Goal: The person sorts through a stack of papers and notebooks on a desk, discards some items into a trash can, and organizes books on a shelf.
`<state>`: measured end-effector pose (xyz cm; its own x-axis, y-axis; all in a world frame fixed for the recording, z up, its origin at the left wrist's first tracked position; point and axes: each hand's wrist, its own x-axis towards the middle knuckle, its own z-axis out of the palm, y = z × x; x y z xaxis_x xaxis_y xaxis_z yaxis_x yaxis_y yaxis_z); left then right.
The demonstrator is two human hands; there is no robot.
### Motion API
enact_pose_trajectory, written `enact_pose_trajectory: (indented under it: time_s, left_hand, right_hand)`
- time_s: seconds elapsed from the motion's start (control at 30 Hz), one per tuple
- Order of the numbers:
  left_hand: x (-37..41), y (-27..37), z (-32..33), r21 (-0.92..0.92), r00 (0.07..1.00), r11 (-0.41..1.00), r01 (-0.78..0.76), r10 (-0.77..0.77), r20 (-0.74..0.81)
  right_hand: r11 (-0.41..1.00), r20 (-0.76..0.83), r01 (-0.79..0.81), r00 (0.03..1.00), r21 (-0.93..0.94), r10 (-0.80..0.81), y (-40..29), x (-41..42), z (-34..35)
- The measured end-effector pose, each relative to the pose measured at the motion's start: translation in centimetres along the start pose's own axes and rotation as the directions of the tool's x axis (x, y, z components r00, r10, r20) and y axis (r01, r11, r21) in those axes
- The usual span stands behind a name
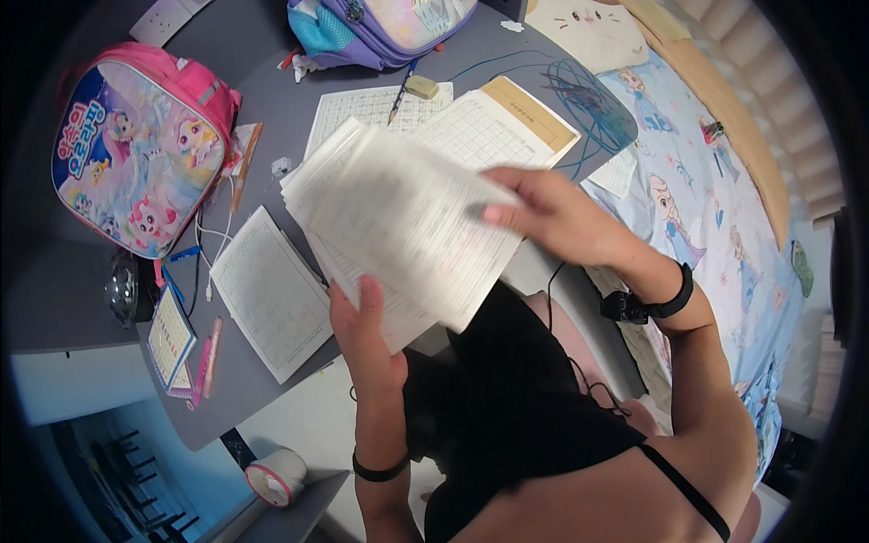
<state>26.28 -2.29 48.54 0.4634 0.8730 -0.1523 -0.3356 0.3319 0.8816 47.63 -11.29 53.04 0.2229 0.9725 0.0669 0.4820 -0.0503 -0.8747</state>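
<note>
My left hand [370,332] grips the lower left edge of a stack of lined paper sheets [407,210], its thumb on top. At the right edge of the stack, my right hand [557,214] pinches the blurred upper sheets between thumb and fingers. Left of the stack, a written paper booklet [275,298] lies on the grey desk [251,407]. Behind the stack lie a handwritten sheet [339,112] and a grid-paper notebook [475,132] with a tan cover [536,119]. A dark pencil [400,98] and an eraser [421,87] rest on the handwritten sheet.
A pink cartoon backpack [146,149] stands at the left, a purple bag [387,34] at the back. Pens [207,360], a small calendar [171,336] and a white cable [220,248] lie on the left. Blue cord [577,102] is coiled at the desk's right edge, beside a bed [699,197].
</note>
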Motion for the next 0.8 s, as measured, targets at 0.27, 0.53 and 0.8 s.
enact_pose_trajectory:
  time_s: [0.27, 0.53, 0.8]
  left_hand:
    - [0.1, -0.4, -0.5, 0.197, 0.998, 0.979, -0.046, 0.053, -0.028]
    - [0.1, -0.5, 0.3, 0.276, 0.994, 0.957, -0.087, 0.101, -0.036]
    - [0.1, -0.7, 0.2, 0.26, 0.993, 0.958, -0.12, 0.121, 0.01]
  right_hand:
    - [0.663, -0.367, -0.232, 0.928, -0.711, -0.068, 5.2, 2.7, -3.9]
    - [0.778, -0.289, -0.293, 0.946, -0.556, 0.15, 4.6, 3.6, -2.9]
    - [0.847, -0.212, -0.307, 0.949, -0.434, 0.235, 5.0, 4.0, -2.6]
